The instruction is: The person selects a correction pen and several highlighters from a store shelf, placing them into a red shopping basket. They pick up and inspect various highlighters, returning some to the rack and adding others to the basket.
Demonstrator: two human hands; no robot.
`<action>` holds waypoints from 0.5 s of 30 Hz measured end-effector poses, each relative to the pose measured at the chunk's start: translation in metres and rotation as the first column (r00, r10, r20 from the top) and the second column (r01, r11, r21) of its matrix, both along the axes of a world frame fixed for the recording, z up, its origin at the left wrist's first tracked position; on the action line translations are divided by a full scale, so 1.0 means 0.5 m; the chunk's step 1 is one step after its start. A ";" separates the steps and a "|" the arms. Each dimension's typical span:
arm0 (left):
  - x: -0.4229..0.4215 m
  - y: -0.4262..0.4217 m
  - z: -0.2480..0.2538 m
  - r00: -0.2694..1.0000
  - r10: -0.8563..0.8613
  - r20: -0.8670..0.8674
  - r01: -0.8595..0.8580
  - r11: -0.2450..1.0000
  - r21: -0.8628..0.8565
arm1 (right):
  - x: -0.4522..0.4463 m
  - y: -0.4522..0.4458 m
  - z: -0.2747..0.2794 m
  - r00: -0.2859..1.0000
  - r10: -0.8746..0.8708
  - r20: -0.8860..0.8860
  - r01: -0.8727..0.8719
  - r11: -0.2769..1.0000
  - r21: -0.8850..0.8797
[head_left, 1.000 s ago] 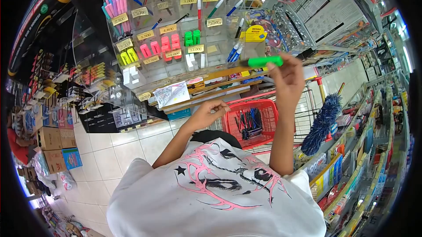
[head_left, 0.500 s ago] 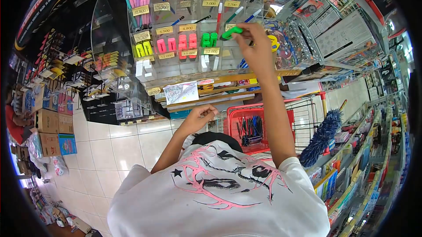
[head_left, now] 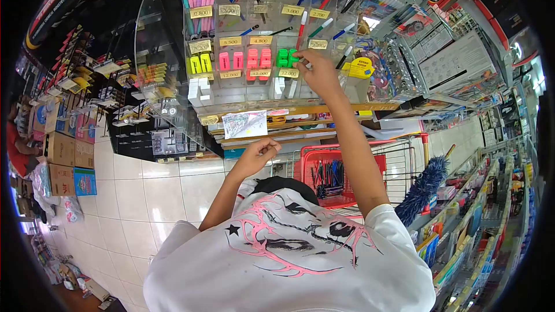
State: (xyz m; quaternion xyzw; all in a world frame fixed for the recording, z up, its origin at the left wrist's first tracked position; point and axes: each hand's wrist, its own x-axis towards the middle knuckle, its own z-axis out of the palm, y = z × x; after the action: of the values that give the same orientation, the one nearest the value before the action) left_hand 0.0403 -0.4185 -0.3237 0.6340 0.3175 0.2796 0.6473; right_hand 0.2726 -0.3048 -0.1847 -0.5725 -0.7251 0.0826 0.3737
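Note:
My right hand (head_left: 318, 73) reaches up to the clear display rack, its fingertips closed on a green highlighter (head_left: 294, 57) at the green group's compartment. Other green highlighters (head_left: 282, 57) stand right beside those fingers. To their left, the rack holds pink highlighters (head_left: 258, 62) and yellow highlighters (head_left: 200, 63). White box-like pieces (head_left: 278, 87) sit in the row below. Low in front of my body, my left hand (head_left: 257, 157) hovers with fingers curled in, and nothing shows in it.
Pens and price tags fill the upper rack (head_left: 254, 8). Below is a wooden shelf edge with a printed sheet (head_left: 245, 124). A red basket (head_left: 303, 167) with many pens sits in a cart, a blue duster (head_left: 425, 187) beside it. Cartons (head_left: 60, 149) and another person (head_left: 23, 147) are far left.
My right hand has moved left and down, bringing the green highlighter from beside the rack's right part to the green group. The view has shifted slightly; my left hand stays low.

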 end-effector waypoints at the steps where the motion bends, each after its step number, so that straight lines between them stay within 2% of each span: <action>1: -0.002 -0.001 -0.002 1.000 -0.005 -0.023 0.005 1.000 0.000 | 0.000 -0.001 -0.003 1.000 -0.002 -0.001 0.002 1.000 0.000; 3: -0.004 0.000 -0.008 0.999 -0.013 -0.045 0.013 1.000 0.002 | 0.001 -0.003 -0.007 1.000 0.015 0.018 -0.014 0.999 -0.045; 9: -0.003 0.005 -0.013 0.999 -0.027 -0.030 0.026 0.999 -0.031 | 0.004 0.000 -0.019 0.999 0.031 -0.012 -0.031 0.999 -0.016; 12: -0.002 0.009 -0.016 0.999 -0.036 -0.035 0.036 0.999 0.001 | 0.001 -0.004 -0.015 1.000 0.008 -0.028 -0.010 0.999 -0.047; 15: 0.000 0.007 -0.013 0.999 -0.028 -0.045 0.029 0.999 0.025 | 0.002 -0.004 -0.022 0.998 0.029 -0.050 -0.029 1.000 -0.005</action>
State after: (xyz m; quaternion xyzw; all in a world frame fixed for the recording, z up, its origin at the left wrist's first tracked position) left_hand 0.0403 -0.4148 -0.3304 0.6525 0.3193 0.2603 0.6360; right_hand 0.2734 -0.3070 -0.1959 -0.5607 -0.7235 0.1044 0.3889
